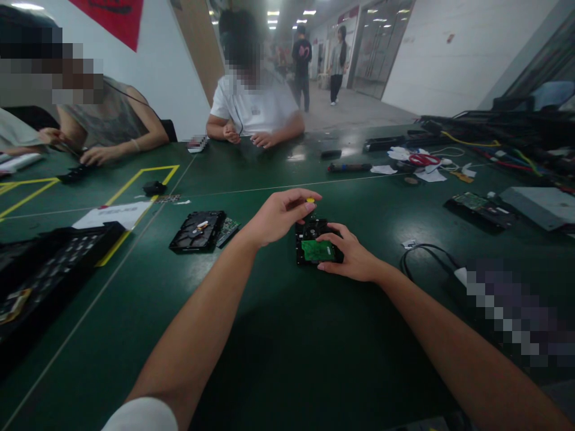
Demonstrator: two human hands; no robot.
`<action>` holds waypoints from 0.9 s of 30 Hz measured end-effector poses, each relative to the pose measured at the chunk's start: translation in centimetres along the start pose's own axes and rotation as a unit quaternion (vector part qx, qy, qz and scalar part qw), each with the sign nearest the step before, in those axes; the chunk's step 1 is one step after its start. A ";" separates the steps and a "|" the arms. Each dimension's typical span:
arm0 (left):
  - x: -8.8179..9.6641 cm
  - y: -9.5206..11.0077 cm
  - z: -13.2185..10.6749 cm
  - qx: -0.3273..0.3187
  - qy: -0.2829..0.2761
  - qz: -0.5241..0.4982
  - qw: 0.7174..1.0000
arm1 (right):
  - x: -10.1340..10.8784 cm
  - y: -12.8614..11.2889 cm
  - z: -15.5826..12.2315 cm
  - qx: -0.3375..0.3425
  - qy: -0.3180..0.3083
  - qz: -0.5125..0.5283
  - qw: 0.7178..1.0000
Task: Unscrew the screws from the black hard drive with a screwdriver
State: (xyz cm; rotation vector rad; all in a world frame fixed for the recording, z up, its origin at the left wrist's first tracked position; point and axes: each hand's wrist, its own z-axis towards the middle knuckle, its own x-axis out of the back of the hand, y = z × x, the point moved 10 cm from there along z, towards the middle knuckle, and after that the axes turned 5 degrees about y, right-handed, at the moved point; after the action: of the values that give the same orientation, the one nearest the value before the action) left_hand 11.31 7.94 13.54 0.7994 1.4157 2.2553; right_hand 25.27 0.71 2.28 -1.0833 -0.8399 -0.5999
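Forearms (209, 311) apart, right hand (353, 254) on drive (317, 250) edge

Ceiling lights (309, 12) glow far back, while the dim tabletop (278, 347) catches soft glare.

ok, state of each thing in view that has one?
Small yellow-topped tool: pinched in bare left hand
Black rectangular drive: green circuit board uppermost, gripped by bare right hand
Second black rectangular drive: lying flat, unheld
Thin black cable: loosely looped
Grey metal box: lying flat, unheld
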 end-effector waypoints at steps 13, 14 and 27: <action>-0.1 0.1 0.0 0.006 0.002 -0.004 1.000 | 0.0 0.1 0.0 0.003 0.005 -0.003 1.000; -0.1 0.1 0.0 0.004 0.002 -0.004 1.000 | 0.0 0.2 0.0 0.002 0.004 -0.004 1.000; -0.3 -0.2 0.0 -0.001 -0.006 -0.009 1.000 | -0.1 -0.1 0.0 0.001 -0.006 -0.010 1.000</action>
State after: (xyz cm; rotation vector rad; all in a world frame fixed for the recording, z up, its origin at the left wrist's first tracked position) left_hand 11.55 7.85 13.31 0.7952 1.4103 2.2353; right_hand 25.15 0.73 2.26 -1.0789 -0.8618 -0.6106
